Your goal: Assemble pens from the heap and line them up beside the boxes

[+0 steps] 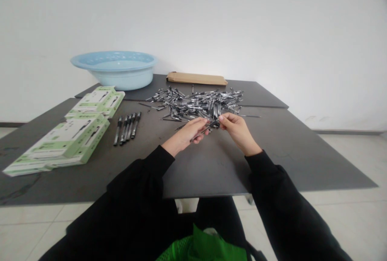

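Note:
My left hand (190,134) is closed around a slim dark pen (200,133), which slants up to the right across its fingers. Just right of it, my right hand (237,129) pinches thumb against fingers at the pen's upper dark end. Both hands are in front of a big loose pile of clear and black pens (196,103), and the near edge of the pile is partly hidden behind them. Left of my left hand, several black-gripped pens (127,127) lie side by side in a row.
Green and white pen boxes (60,138) are stacked on the left of the dark table (193,176). Behind them stands a wide light-blue basin (127,76). A flat brown cardboard piece (196,78) lies behind the pile, near the white wall.

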`<state>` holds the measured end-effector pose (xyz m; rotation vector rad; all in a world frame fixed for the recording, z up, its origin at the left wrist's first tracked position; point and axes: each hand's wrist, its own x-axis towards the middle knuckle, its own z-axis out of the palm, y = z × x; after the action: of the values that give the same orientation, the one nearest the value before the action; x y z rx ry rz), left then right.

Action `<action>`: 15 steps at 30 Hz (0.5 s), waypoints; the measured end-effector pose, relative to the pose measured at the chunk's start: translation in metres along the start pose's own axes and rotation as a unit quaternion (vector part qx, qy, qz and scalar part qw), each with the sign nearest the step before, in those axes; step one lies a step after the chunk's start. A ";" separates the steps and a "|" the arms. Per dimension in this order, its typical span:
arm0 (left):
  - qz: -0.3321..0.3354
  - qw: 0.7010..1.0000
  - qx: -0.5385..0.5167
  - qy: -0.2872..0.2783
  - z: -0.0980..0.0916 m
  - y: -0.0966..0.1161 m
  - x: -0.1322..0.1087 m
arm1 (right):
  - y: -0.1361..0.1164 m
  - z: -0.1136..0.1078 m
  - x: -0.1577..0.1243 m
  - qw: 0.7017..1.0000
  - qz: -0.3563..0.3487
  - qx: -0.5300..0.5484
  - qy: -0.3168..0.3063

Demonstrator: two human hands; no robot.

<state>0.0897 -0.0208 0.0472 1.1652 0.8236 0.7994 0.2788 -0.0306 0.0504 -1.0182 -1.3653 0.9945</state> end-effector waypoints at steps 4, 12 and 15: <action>0.023 0.999 0.028 0.009 0.000 -0.001 0.000 | 0.001 0.001 0.000 1.000 0.004 -0.009 -0.002; -0.044 0.999 -0.009 0.000 -0.002 -0.002 0.004 | 0.005 0.000 0.002 1.000 0.002 -0.018 0.002; -0.066 0.998 -0.001 -0.024 -0.003 -0.004 0.005 | 0.003 0.002 0.001 1.000 0.009 -0.029 0.001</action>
<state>0.0905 -0.0160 0.0418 1.1109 0.8516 0.6610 0.2764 -0.0284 0.0476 -1.0746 -1.3931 0.9719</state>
